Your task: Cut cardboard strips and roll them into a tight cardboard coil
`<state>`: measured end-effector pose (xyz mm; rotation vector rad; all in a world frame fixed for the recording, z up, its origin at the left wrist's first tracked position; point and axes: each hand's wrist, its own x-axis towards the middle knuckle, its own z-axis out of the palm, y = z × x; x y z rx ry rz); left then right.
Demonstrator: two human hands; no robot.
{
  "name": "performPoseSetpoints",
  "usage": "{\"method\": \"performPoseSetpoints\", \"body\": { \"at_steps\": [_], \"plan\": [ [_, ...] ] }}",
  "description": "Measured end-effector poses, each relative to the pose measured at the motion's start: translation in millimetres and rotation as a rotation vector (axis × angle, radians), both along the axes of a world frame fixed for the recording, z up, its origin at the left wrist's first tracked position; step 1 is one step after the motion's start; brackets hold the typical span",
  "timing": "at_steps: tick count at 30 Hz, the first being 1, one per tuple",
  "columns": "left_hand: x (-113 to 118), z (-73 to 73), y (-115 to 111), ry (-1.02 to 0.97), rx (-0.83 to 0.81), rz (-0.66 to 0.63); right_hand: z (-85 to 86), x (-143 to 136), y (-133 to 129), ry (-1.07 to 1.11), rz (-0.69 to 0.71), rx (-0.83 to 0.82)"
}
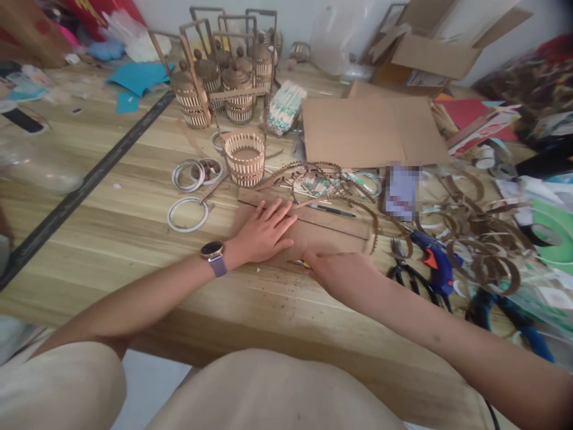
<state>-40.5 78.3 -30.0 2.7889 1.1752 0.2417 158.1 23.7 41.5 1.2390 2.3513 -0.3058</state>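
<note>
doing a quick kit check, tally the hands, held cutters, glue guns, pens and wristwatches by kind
Hands: 2, left hand and right hand
Held cutter: 1
Glue gun: 1
Pen: 1
Wristwatch: 1
Total: 6

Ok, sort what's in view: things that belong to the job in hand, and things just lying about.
In the job:
- cardboard, under the left hand
- what looks like a cutter, in the right hand

Lying about, it seems, as neither hand touches them:
- pen
- glue gun
- pliers
- blue paper
</note>
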Motion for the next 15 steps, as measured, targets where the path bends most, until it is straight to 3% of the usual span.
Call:
{"method": "performPoseSetpoints", "body": {
  "at_steps": [15],
  "plan": [
    [0.8,-5.1,-1.4,0.017,0.052,0.016,-2.2,-8.5,8.6,-0.069,0.081,-0.002]
  ]
}}
